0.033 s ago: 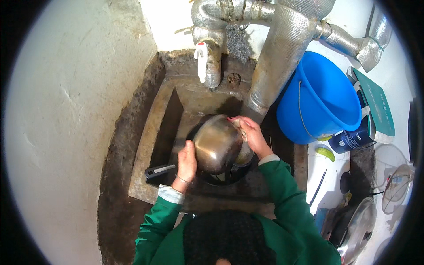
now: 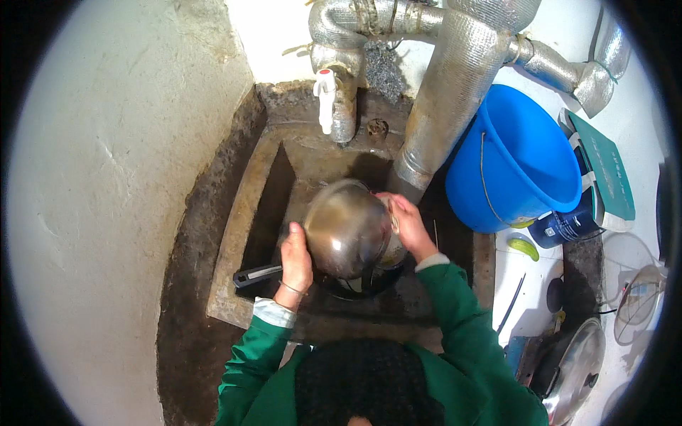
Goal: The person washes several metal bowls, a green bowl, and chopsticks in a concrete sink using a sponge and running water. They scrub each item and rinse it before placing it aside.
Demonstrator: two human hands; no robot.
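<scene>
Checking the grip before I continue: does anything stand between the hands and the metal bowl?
Yes, at the right hand: what looks like a pale cloth sits between it and the metal bowl. Nothing visible separates the left hand from the bowl.

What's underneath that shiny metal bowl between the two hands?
Below the metal bowl, part of a dark round pan shows in the sink. The bowl covers much of the pan's inside; what lies there is hidden.
</scene>
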